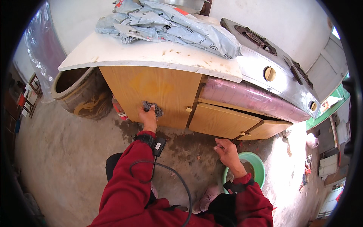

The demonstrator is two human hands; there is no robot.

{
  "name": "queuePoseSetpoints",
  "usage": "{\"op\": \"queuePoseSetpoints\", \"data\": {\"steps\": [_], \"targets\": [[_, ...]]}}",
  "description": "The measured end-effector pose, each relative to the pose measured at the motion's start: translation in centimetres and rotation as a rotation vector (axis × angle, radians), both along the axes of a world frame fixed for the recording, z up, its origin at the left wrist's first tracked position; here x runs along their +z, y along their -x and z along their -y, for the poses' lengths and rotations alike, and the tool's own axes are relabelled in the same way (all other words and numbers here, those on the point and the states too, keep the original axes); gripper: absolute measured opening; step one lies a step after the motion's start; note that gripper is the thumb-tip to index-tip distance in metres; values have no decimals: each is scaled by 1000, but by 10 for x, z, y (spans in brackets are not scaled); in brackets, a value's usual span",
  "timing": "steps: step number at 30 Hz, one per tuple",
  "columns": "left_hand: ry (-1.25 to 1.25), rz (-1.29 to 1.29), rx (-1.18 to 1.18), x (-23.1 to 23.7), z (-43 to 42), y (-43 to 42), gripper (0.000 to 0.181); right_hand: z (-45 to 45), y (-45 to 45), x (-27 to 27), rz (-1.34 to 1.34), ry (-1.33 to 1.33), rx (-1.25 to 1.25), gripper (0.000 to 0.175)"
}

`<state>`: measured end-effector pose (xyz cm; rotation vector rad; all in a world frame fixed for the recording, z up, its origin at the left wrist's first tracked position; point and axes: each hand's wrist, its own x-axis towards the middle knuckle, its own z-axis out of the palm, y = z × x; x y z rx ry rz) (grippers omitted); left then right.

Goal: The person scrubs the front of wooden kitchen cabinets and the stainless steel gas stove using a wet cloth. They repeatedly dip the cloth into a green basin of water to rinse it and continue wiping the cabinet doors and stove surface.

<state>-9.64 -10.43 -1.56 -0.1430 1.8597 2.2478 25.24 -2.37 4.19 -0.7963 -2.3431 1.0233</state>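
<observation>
My left hand (149, 117) holds a grey steel-wool scouring pad (156, 109) flat against the wooden cabinet door (173, 93), left of its round knob (189, 109). A yellowish patch shows on the wood above the pad. Nothing is in my right hand (226, 151), which hangs with fingers apart and slightly curled, below the lower cabinet doors (222, 120). Under my right wrist stands a green plastic basin (260, 167) on the floor, partly hidden by my forearm; what it holds is unclear.
A white countertop (141, 54) with brown spots juts out over the cabinet, bearing crumpled printed plastic bags (170, 27). At right is a steel gas stove (269, 61). A glazed clay vat (85, 99) and a red-labelled bottle (119, 107) stand at left. The concrete floor (71, 150) has wet patches.
</observation>
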Motion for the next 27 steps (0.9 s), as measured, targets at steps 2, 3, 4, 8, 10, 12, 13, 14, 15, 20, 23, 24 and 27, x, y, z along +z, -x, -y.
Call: {"op": "queuePoseSetpoints", "data": {"steps": [2, 3, 4, 8, 10, 12, 13, 14, 15, 20, 23, 24, 27], "targets": [[-99, -28, -24, -1, -1, 3, 26, -4, 6, -5, 61, -6, -22, 35], [-127, -51, -33, -2, -1, 4, 27, -6, 11, -8, 93, 5, -31, 37], [-107, -59, -41, -3, -1, 6, 28, -9, 18, -10, 104, -96, -6, 39], [11, 28, -74, -11, 6, 3, 29, -15, 62, -21, 47, -411, 68, 51], [69, 128, -65, -15, 5, 0, 30, -15, 86, -24, 7, -503, 77, 56], [-128, 3, -63, -16, 3, 0, 30, -15, 108, -24, -19, -557, 89, 58], [-223, -55, -64, -16, 3, 2, 30, -14, 117, -23, 34, -556, 90, 59], [-201, -108, -62, -14, 3, 7, 30, -13, 126, -22, 45, -577, 98, 59], [-190, -173, -66, -11, 1, 12, 30, -13, 134, -21, 13, -623, 107, 60], [-100, -109, -90, -1, 9, 11, 28, -10, 159, -23, 63, -582, 51, 56], [-118, -91, -97, 3, 9, 1, 26, -10, 164, -27, 25, -582, 25, 53], [-128, -98, -85, 4, 8, 0, 25, -10, 165, -27, 7, -583, 20, 51], [-159, -78, -73, 1, 6, 3, 25, -12, 166, -27, -24, -580, 24, 50]]}}
